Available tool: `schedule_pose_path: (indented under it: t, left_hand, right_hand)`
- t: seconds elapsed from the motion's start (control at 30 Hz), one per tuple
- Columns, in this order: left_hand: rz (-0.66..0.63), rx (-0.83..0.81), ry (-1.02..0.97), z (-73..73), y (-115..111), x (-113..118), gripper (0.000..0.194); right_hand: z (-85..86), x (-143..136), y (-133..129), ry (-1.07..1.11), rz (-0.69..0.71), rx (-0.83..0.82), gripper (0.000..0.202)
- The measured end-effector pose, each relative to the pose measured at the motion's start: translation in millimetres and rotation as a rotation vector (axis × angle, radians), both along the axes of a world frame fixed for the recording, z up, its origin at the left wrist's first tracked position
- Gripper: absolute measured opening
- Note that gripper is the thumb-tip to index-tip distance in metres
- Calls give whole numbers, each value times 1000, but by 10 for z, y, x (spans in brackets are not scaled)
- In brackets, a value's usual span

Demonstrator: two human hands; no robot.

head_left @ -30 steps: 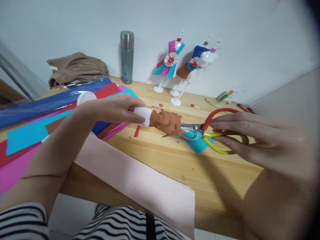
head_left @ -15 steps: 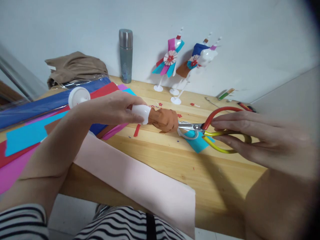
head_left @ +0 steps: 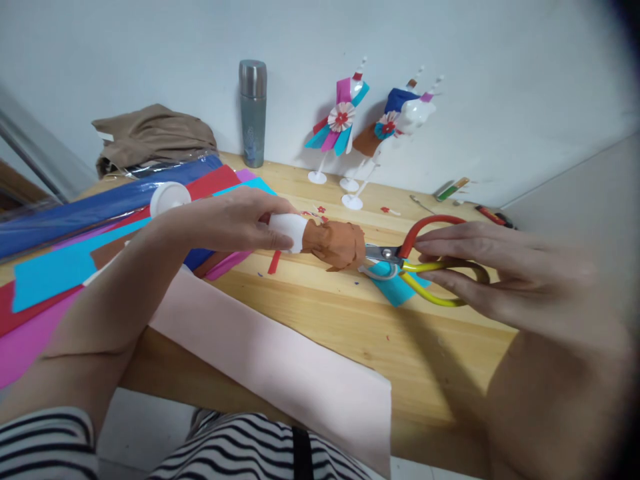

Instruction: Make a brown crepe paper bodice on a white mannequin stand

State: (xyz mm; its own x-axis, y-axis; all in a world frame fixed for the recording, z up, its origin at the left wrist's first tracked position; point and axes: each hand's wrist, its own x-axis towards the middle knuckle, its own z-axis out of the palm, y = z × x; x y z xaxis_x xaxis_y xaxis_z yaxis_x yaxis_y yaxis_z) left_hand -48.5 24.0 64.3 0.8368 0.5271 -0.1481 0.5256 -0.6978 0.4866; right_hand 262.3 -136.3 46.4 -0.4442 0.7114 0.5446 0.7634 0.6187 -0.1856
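My left hand (head_left: 250, 220) grips a small white mannequin form (head_left: 291, 233) that lies on its side in the air above the table. Brown crepe paper (head_left: 337, 245) is gathered round the form's right part. In my right hand (head_left: 480, 260) are scissors (head_left: 403, 257) with one red and one yellow handle. Their blades point left at the paper's right edge, and the tips are hidden by it. The form's round white base (head_left: 171, 199) shows behind my left wrist.
Dressed mannequins (head_left: 341, 117) on white stands and a grey flask (head_left: 253, 113) stand by the wall. A pale pink strip (head_left: 270, 353) crosses the front. Coloured sheets (head_left: 55, 267) and brown cloth (head_left: 155, 137) lie left. A blue piece (head_left: 395, 287) lies under the scissors.
The form and its brown paper have shifted slightly right in my left hand, with the white base. The scissors have moved a little left, their blades now further behind the paper's edge.
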Motion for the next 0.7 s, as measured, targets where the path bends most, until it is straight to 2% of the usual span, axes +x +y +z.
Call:
schedule_pose_path:
  t: [0.27,0.5,0.7]
  left_hand:
    - [9,17,14,-2,7,-17,43]
    - [-9,-15,-9,-24,15,-20,42]
    - [15,4,-4,-21,-1,-18,45]
  right_hand:
    - [25,-35,-29,-84,-29,40,26]
    - [33,-32,-32,-20,-4,18,23]
    - [-15,38,-25,-45,-92,97,20]
